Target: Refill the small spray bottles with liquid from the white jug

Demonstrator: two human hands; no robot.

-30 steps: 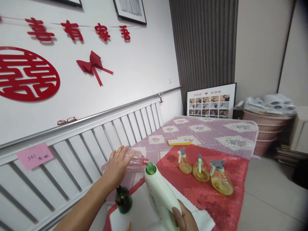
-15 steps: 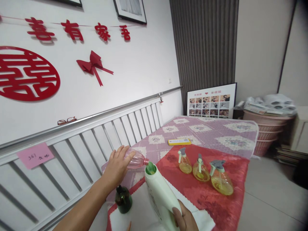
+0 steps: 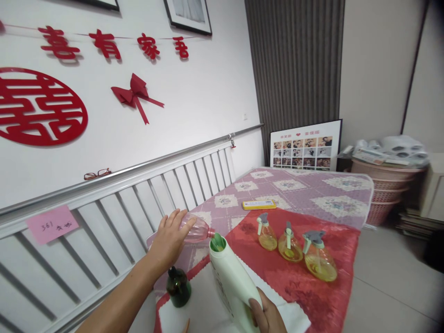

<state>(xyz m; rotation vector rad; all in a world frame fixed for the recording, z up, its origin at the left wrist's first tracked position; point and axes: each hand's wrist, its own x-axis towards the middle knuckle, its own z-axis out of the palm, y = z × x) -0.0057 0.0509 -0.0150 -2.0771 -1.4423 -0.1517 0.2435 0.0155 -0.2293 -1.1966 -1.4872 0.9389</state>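
My left hand point(image 3: 172, 236) is wrapped round a clear pink plastic bottle point(image 3: 197, 228), tipped almost level with its neck pointing right. That neck meets the green spout of a pale green detergent jug point(image 3: 232, 277), tilted up and left. Closed on the jug's handle at the lower edge is my right hand point(image 3: 267, 314). Whether liquid is flowing between them I cannot tell. A dark green bottle point(image 3: 178, 287) stands below my left wrist. To the right, a row of three clear spray bottles point(image 3: 290, 245) with grey heads holds some yellow liquid.
A red cloth point(image 3: 312, 296) and a white cloth point(image 3: 204, 319) lie over the purple patterned tablecloth point(image 3: 298, 178). Behind the spray bottles is a yellow box point(image 3: 259, 204). A white radiator point(image 3: 138, 208) runs along the left wall. Pink baskets point(image 3: 385, 194) are stacked beyond the table.
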